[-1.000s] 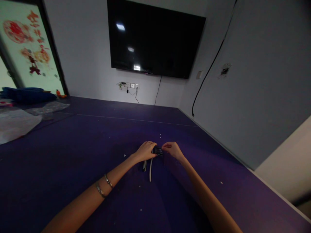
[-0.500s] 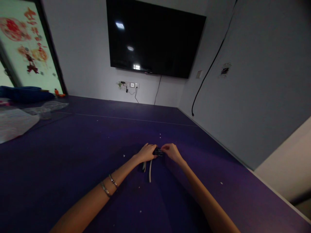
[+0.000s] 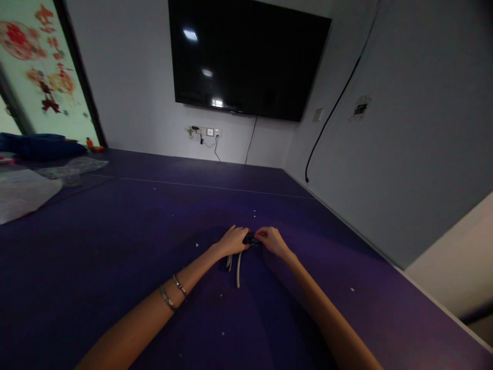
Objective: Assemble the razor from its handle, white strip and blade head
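A small dark object (image 3: 251, 239), too small to name, lies between my hands low over the purple surface (image 3: 185, 288). My left hand (image 3: 233, 241) is closed round its left side, fingers partly hidden. From the right, my right hand (image 3: 270, 240) pinches at its right end with thumb and fingertips. Below my left hand a pale, thin strip (image 3: 238, 272) points toward me. Close by its left side is a shorter light-and-dark piece (image 3: 229, 263), partly covered by the hand.
Clear plastic wrapping (image 3: 75, 168), a white sheet (image 3: 26, 192) and dark blue cloth (image 3: 42, 146) lie at the far left, near a small orange item (image 3: 92, 145). A black cable (image 3: 335, 105) hangs down the right wall. Small white scraps dot the surface. A television (image 3: 246, 56) is on the far wall.
The dark object looks slightly tilted compared with before. Both hands keep nearly the same places on it, and the view has shifted slightly.
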The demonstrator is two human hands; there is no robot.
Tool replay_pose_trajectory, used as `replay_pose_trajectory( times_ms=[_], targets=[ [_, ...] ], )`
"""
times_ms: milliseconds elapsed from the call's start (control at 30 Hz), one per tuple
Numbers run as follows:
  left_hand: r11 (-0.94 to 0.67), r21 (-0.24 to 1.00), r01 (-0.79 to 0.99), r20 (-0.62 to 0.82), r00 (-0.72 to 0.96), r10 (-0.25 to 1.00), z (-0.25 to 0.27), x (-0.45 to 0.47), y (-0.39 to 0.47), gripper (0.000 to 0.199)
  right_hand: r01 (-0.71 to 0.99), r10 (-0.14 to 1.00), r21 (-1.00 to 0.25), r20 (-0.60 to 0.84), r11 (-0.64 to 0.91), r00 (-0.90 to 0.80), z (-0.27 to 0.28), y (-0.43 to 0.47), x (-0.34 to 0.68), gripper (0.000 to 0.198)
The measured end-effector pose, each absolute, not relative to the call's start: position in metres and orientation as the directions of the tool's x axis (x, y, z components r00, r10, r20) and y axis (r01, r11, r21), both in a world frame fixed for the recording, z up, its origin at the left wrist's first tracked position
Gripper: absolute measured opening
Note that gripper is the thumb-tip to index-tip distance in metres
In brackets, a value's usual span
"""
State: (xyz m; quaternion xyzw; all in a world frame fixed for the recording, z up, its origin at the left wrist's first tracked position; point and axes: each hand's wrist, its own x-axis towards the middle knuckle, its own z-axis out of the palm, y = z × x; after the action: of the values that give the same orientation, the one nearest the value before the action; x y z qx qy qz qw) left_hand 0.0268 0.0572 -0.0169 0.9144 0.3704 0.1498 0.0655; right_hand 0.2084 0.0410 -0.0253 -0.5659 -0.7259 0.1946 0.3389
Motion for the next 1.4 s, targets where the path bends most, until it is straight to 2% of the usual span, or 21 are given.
replay_pose_trajectory(
  times_ms=[667,967,1133,1400],
  targets=[
    [-0.725,0.218,0.653,0.237,0.685,0.689,-0.017,0.027,0.056,0.032,0.725,0.952,-0.631,0.281,0.276,-0.118,-0.028,0.040,0.209,0.019],
    [-0.732,0.219,0.645,0.252,0.688,0.681,-0.021,0.027,0.059,0.032,0.705,0.954,-0.647,0.250,0.290,-0.163,-0.028,0.040,0.215,0.019],
    [-0.730,0.211,0.650,0.240,0.689,0.683,-0.021,0.027,0.059,0.026,0.693,0.952,-0.659,0.265,0.293,-0.150,-0.027,0.041,0.219,0.019],
    [-0.743,0.206,0.637,0.264,0.695,0.669,-0.023,0.027,0.061,0.028,0.674,0.936,-0.655,0.307,0.341,-0.175,-0.026,0.040,0.221,0.019]
  ],
)
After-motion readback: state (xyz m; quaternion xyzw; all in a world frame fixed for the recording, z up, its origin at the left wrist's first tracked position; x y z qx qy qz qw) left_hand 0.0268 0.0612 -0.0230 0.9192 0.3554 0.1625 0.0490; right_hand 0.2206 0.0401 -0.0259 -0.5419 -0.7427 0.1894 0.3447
